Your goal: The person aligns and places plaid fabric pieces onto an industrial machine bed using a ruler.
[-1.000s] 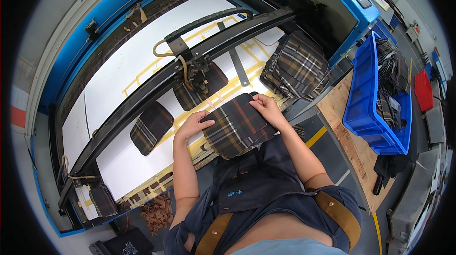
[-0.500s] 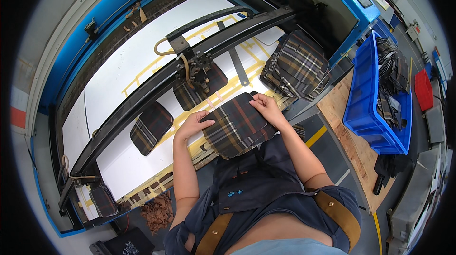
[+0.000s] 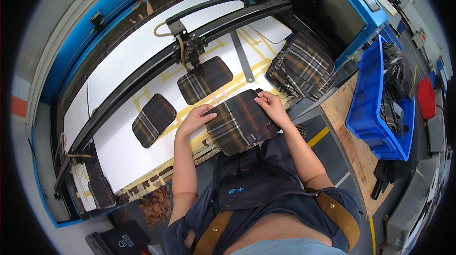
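Between my hands is a small stack of plaid fabric panels (image 3: 240, 124) with rounded corners, in brown, black, red and white. My left hand (image 3: 195, 120) pinches its left edge, thumb on top. My right hand (image 3: 271, 106) grips the upper right corner, thumb on top. The stack sits above the near edge of the machine bed, in front of my apron. Beyond it, a plaid panel (image 3: 205, 80) lies on the white bed partly under the machine's cutting head (image 3: 191, 53). Another panel (image 3: 154, 121) lies farther left.
A black gantry beam (image 3: 128, 76) crosses the white bed (image 3: 121, 148). A steel strip (image 3: 242, 57) lies beyond my hands. At the bed's right stands a plaid panel pile (image 3: 304, 65). A blue crate (image 3: 363, 124) with fabric sits on a wooden board (image 3: 339, 107). Brown scraps (image 3: 155, 205) hang below the bed.
The gantry beam and cutting head have moved away from me, uncovering more of the middle panel. My hands keep hold of the stack in nearly the same place.
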`<state>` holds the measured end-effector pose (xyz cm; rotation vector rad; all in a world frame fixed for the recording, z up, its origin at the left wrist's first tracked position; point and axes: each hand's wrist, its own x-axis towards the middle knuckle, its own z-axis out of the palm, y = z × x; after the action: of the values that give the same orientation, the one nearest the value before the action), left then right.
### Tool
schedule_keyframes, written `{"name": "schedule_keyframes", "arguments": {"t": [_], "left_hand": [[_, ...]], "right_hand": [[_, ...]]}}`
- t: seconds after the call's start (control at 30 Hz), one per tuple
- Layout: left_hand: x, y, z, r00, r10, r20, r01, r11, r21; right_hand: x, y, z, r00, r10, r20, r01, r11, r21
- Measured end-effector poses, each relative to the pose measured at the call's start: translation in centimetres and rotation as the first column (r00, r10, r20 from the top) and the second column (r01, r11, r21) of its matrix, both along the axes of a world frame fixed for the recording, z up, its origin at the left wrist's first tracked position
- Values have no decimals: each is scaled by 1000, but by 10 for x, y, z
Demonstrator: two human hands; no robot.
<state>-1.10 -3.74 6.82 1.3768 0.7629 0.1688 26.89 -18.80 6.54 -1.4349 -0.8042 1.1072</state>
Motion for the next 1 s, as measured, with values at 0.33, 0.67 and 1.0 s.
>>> {"name": "schedule_keyframes", "arguments": {"t": [0.33,0.67,1.0], "left_hand": [[-32,41,-21,731,658,179,-670,742,7],[-11,85,-41,809,567,-156,-306,633,711],[-100,34,14,632,775,20,-552,433,713]], "right_hand": [[3,-3,-8,1000,0,24,-1,1000,27],[-4,0,-5,999,21,26,-22,998,56],[-2,-4,-11,999,1,39,-4,997,80]]}}
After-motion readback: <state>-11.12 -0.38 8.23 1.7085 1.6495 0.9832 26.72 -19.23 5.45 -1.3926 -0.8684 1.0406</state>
